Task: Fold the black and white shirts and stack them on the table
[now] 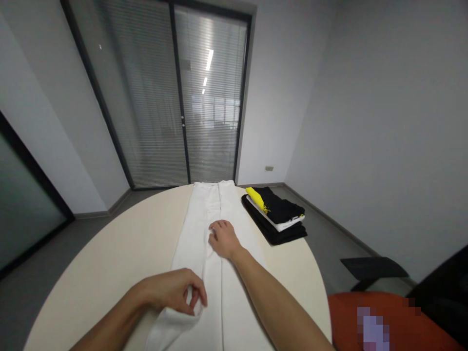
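A long white garment (234, 292), which looks like a pair of trousers, lies stretched lengthwise over the table, with a seam or fold line running down its middle. My left hand (179, 290) is pinching the garment's left edge near the front, and the cloth there is lifted and turned over. Farther up, my right hand (224, 239) rests on the garment near its centre line, thumb and slightly bent fingers apart, touching the cloth without an evident grip. The near end of the garment runs out of the frame.
The round cream table (120, 258) carries a stack of folded clothes (276, 214), black, white and yellow, at the right. An orange chair (351, 317) with a black armrest (375, 268) stands right of the table. Glass panels with blinds (215, 146) rise beyond it.
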Motion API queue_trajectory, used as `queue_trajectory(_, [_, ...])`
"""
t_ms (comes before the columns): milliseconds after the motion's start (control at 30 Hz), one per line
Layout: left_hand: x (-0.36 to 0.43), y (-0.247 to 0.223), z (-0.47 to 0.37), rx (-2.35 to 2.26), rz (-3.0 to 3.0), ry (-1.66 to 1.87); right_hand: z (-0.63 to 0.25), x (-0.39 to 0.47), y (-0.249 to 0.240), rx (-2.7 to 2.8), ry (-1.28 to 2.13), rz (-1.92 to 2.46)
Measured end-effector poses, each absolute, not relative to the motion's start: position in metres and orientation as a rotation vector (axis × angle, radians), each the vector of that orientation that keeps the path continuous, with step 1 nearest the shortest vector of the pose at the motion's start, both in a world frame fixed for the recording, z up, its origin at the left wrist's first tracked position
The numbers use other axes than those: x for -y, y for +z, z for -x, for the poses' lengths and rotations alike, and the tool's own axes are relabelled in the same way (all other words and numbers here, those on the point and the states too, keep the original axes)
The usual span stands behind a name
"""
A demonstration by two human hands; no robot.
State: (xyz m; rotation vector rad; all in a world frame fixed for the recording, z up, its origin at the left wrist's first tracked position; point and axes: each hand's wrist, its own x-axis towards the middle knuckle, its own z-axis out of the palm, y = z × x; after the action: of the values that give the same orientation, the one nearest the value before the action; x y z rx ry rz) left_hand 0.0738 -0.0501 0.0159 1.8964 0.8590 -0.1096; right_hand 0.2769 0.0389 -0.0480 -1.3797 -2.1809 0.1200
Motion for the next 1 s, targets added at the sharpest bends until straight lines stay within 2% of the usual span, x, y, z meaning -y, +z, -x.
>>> queue_trajectory(167, [0.058,0.022,-0.072,-0.927,-1.67,-0.305,-0.28,-0.037,-0.042,2.223,0.155,1.337])
queue_trajectory(400, [0.06,0.03,-0.078,-0.882,-1.593,-0.153,-0.279,-0.034,-0.034,2.337,0.2,1.074])
queue_trajectory(533, [0.068,0.031,-0.085,-0.861,-1.571,-0.27,-0.276,-0.037,-0.034,2.358,0.221,1.045])
queue_trajectory(600, [0.071,0.03,-0.087,-0.853,-1.624,-0.292,-0.274,-0.038,-0.034,2.349,0.24,1.042])
queue_trajectory(733, [0.071,0.028,-0.085,-0.881,-1.891,-0.031,-0.274,-0.039,-0.035,2.206,0.333,1.134])
queue_trajectory(867, [0.073,0.023,-0.087,-0.756,-1.545,-0.241,-0.276,-0.04,-0.036,2.09,0.454,1.199])
queue_trajectory(1000, [0.08,0.028,-0.095,-0.734,-1.761,-0.226,-0.277,-0.04,-0.035,2.075,0.548,1.181])
